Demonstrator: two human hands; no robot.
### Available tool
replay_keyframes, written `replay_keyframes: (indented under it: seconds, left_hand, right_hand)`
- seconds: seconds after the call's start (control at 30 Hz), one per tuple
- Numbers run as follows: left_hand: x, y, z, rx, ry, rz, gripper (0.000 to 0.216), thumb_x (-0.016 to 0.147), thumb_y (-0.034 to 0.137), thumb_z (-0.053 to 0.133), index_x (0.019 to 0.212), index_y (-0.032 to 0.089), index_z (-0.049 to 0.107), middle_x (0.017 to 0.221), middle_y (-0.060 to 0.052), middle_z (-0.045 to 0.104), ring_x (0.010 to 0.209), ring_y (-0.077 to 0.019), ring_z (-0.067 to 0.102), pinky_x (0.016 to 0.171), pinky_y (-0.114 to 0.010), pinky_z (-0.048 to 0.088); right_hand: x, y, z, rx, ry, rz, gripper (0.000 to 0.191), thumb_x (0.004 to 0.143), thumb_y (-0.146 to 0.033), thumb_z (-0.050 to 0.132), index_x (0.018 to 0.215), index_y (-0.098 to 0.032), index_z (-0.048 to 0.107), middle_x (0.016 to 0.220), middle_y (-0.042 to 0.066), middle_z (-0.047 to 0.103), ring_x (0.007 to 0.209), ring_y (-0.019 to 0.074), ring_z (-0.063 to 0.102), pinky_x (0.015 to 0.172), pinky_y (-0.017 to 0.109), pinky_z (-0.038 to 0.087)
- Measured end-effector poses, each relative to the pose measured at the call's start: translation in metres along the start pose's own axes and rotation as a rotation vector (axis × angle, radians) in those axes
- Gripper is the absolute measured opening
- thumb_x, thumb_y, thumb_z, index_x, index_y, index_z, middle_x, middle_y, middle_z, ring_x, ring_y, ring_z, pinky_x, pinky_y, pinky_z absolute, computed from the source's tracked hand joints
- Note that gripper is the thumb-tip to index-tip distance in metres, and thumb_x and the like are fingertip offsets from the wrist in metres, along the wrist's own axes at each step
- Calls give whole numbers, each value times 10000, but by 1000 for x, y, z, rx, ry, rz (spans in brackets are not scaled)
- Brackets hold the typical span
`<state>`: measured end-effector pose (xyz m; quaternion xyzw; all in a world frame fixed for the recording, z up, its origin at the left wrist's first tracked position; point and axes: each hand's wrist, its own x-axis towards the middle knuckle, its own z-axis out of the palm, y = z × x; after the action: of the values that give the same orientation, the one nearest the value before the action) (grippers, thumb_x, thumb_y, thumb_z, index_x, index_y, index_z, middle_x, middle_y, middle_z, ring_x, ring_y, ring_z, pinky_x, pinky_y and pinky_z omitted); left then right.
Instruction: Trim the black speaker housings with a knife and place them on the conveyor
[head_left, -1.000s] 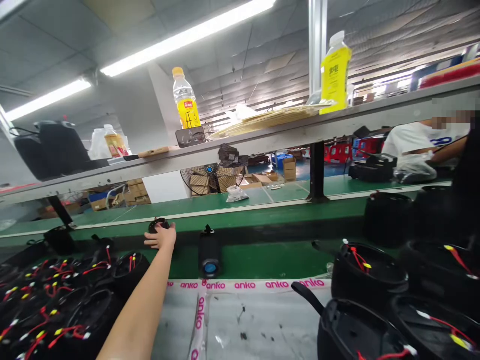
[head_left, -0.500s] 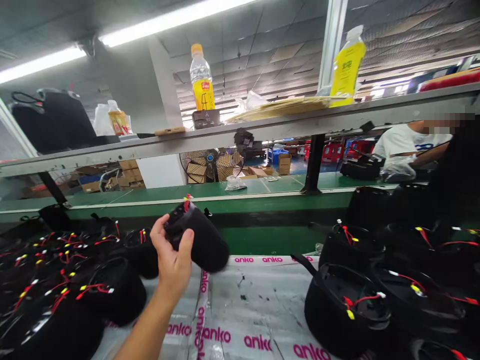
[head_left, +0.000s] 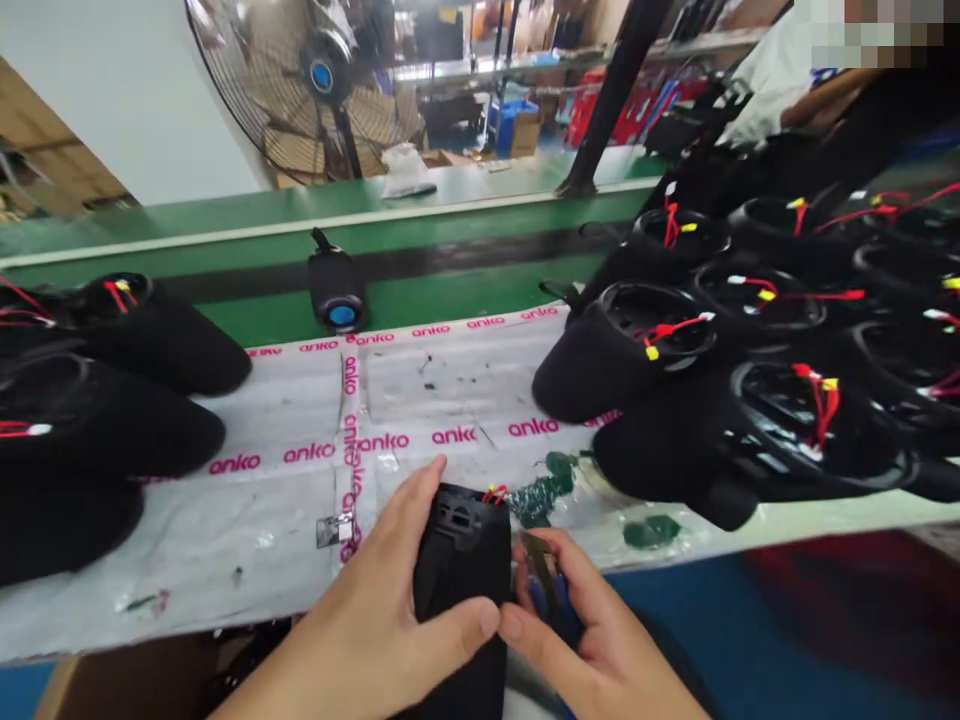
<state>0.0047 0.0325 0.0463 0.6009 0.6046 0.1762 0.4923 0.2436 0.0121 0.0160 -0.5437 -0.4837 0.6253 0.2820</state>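
the left hand [head_left: 390, 620] wraps its fingers around a black fabric-covered cylindrical speaker shell [head_left: 461, 560], held upright at six o'clock, just off the near edge of the bench [head_left: 285, 500]. the right hand [head_left: 592, 650] touches the shell's right side, its fingers pinching something dark, too blurred to name. the short red wires [head_left: 495, 493] at the shell's top could snag there. a loosened grip would likely drop the shell past the bench edge.
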Motion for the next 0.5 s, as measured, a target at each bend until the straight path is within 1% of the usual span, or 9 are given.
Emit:
replay_keyframes:
  seconds: [0.07,0.13,0.23,0.3,0.33,0.4,0.43,0.5]
  left_hand:
    - [0,1,-3,14,-27,-1,1130,877,588,799,1788,295,199,1881,-72,163,1735,-405,157,1371,-693,120]
    - [-1,-1,-6,15,-26,6,1148,863,613,821,1786,323,203,1881,-61,172,1734,-403,158,1368,-690,129]
    - [-1,-10,-11,1,-25,57,1232,793,615,915,1777,399,205,1885,-57,161,1726,-439,164,1343,-733,168]
    - [1,-18,-14,-52,-46,153,1312,718,626,982,1764,456,210,1884,-65,174,1710,-481,202,1319,-771,208]
    - [4,-22,-15,-92,-64,203,1323,697,625,1001,1758,470,226,1876,-77,209,1694,-494,251,1313,-774,239]
    - [9,-27,-13,-196,-76,272,1271,688,612,1018,1734,469,309,1822,-112,352,1623,-492,419,1300,-737,344]
    - [13,-27,-10,-242,-53,291,1212,693,605,1020,1706,467,369,1771,-120,438,1562,-473,513,1285,-702,403]
    - [18,-24,3,-278,58,354,1101,676,597,1034,1620,465,482,1639,-106,559,1438,-423,626,1239,-637,493]
  right_hand:
    - [1,-2,4,1,5,12,566,942,-672,756,1333,-290,612,1223,61,751,1119,244,705,995,354,572]
    - [2,-1,5,-7,-6,9,519,965,-669,726,1300,-292,608,1155,41,745,1059,228,692,952,338,569]
    - [4,2,1,-35,-39,6,510,976,-651,724,1324,-297,611,1154,40,745,1054,225,688,944,330,566]
    - [5,2,-1,-41,-46,17,540,975,-651,729,1361,-295,604,1196,56,749,1109,241,694,971,341,567]
    - [6,2,-1,-35,-39,27,558,977,-656,725,1382,-295,596,1223,63,749,1144,248,695,986,347,567]
    - [4,-1,0,-10,-14,53,578,990,-685,690,1408,-301,580,1282,75,745,1180,257,704,1004,363,576]
    - [2,-2,0,6,0,65,586,998,-703,666,1419,-304,577,1306,81,743,1173,260,716,1008,377,585]
    - [-4,-4,-1,36,25,73,628,992,-728,656,1451,-306,584,1362,103,737,1185,279,732,1027,408,596]
